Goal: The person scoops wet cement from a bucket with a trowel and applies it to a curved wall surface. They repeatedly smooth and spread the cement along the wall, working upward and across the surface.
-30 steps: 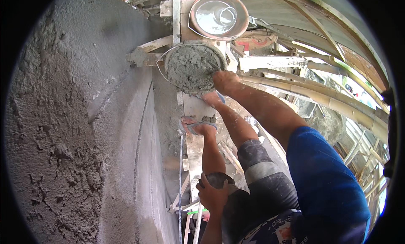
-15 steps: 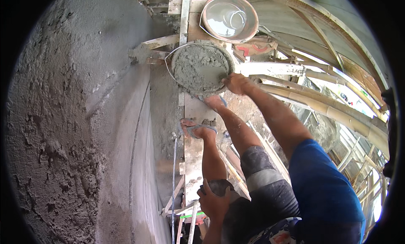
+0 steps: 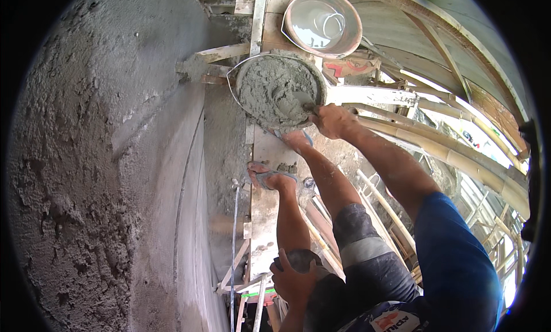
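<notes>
In my right hand (image 3: 334, 121) is the handle of a trowel (image 3: 304, 99), and the fingers are closed round it. The trowel's blade lies partly sunk in wet grey mortar (image 3: 265, 86), at the right side of a round bucket (image 3: 322, 82). A thin wire handle of this bucket hangs over its left rim. My left hand (image 3: 294, 279) rests on my left knee, holding nothing, with its fingers apart and curved over the dark cloth.
A rough, partly smoothed mortar wall (image 3: 86, 159) fills the left. My sandalled feet stand on a narrow plank (image 3: 267, 211). Beyond the mortar bucket is a second bucket (image 3: 294, 30) holding water and a small round container. Bamboo poles (image 3: 453, 148) and timber run along the right.
The trowel blade has gone deeper into the mortar, and a heap now shows beside it where the surface was flat. My left hand stays on the knee. The whole view has shifted slightly.
</notes>
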A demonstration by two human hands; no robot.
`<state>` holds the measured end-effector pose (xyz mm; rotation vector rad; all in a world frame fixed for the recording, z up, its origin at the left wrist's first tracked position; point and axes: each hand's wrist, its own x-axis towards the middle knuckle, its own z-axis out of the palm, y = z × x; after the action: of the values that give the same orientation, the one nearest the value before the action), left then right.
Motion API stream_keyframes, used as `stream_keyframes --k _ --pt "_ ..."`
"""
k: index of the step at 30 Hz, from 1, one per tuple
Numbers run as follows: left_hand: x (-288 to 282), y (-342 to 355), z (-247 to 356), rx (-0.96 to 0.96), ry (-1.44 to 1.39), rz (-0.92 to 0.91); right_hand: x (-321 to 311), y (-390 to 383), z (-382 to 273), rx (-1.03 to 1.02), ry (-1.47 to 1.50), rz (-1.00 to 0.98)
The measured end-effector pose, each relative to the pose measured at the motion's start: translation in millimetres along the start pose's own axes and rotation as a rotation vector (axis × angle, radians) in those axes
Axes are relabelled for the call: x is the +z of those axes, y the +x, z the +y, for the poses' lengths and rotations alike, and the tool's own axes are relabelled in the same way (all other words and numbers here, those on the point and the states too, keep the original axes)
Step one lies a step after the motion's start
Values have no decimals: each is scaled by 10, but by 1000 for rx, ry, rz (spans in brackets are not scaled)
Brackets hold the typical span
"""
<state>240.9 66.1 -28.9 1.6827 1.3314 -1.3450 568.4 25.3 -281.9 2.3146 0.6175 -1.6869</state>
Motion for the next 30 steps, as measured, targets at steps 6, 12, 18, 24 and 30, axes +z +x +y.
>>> stream_keyframes --k 6,12,18,24,30 --pt "-47 31 19 13 52 13 222 246 -25 -160 124 35" --pt "-101 57 28 24 103 21 337 332 -18 -191 214 -19" --pt "-158 76 41 51 72 47 360 229 211 -246 456 -20" --pt "-37 41 -98 66 9 44 276 -408 487 -260 710 63" --pt "-509 -419 -381 -6 -676 402 -302 -1753 272 -168 1155 -116"
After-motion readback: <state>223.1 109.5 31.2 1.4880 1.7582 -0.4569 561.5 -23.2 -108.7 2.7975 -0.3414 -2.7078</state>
